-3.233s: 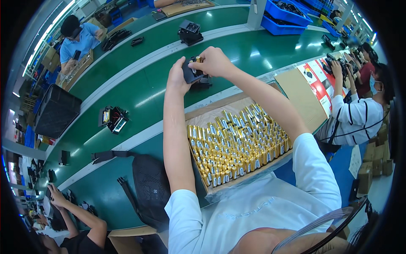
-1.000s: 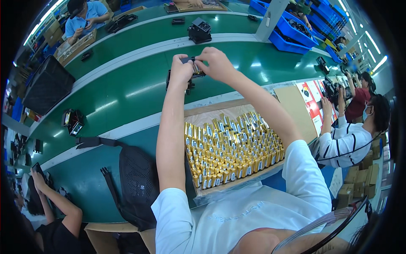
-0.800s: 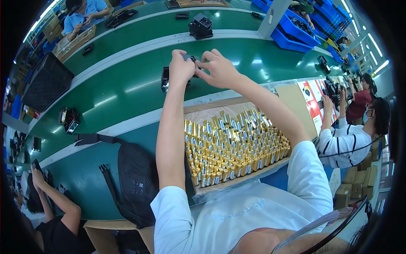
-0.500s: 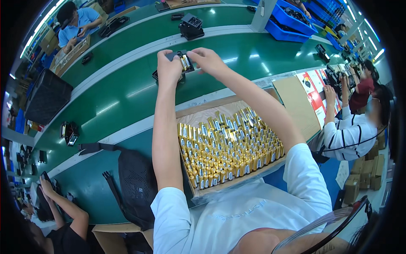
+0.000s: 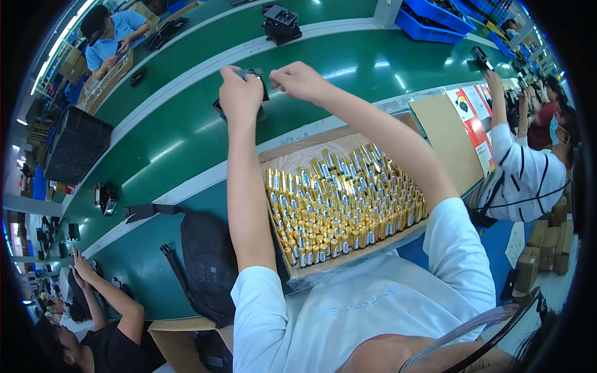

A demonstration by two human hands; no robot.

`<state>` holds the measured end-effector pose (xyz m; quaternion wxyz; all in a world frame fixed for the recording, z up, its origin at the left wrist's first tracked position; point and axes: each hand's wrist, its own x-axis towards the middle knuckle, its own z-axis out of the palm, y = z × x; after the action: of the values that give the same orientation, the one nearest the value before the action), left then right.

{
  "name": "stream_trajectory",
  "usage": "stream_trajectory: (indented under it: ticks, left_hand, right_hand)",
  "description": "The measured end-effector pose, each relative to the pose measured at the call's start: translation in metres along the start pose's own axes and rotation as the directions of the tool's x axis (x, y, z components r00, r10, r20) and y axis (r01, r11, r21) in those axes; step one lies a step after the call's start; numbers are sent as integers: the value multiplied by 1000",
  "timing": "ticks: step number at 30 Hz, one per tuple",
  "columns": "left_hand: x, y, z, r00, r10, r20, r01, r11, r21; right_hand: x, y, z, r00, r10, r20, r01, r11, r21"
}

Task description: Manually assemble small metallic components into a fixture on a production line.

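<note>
Your left hand [image 5: 242, 93] grips a black case [image 5: 258, 74] above the green surface [image 5: 193, 112] and covers most of it, so the inside does not show. Just left of your wrist a dark part [image 5: 218, 107] pokes out; I cannot tell whether it belongs to the case. With only this hand on the case, a sideways push could well twist it loose, and your own fingers would hide a badly seated piece. To the right, your right hand [image 5: 295, 81] hangs just beside the case, thumb and fingers bent close together; whether something small is pinched there, I cannot tell. If so, a slack pinch would likely drop it. Lower and further right, batteries [image 5: 348, 211] stand packed in the box [image 5: 298, 145], some at the back leaning. Your right forearm passes over its far corner, so dipping that arm could knock them. Furthest right lies the flap [image 5: 448, 140]; bumping it may jar the box, if they are joined.
</note>
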<state>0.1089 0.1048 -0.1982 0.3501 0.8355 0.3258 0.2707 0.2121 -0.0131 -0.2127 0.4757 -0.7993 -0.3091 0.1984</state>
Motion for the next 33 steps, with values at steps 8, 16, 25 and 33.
stream_trajectory:
  ticks: [8,16,25,33]
  left_hand:
    - [3,-17,-7,936,266,-229,-57,759,648]
    - [-62,82,2,605,794,59,-792,593,144]
    - [-233,123,40,-140,847,513,-896,112,-429]
    - [-256,89,61,-176,904,389,-929,-21,-370]
  right_hand:
    - [-96,12,-42,805,-513,298,578,790,-201]
    - [-92,34,-39,763,-597,246,639,755,-148]
    - [-95,42,-41,690,-686,230,724,659,-204]
    - [-95,6,-115,761,-545,351,644,577,-502]
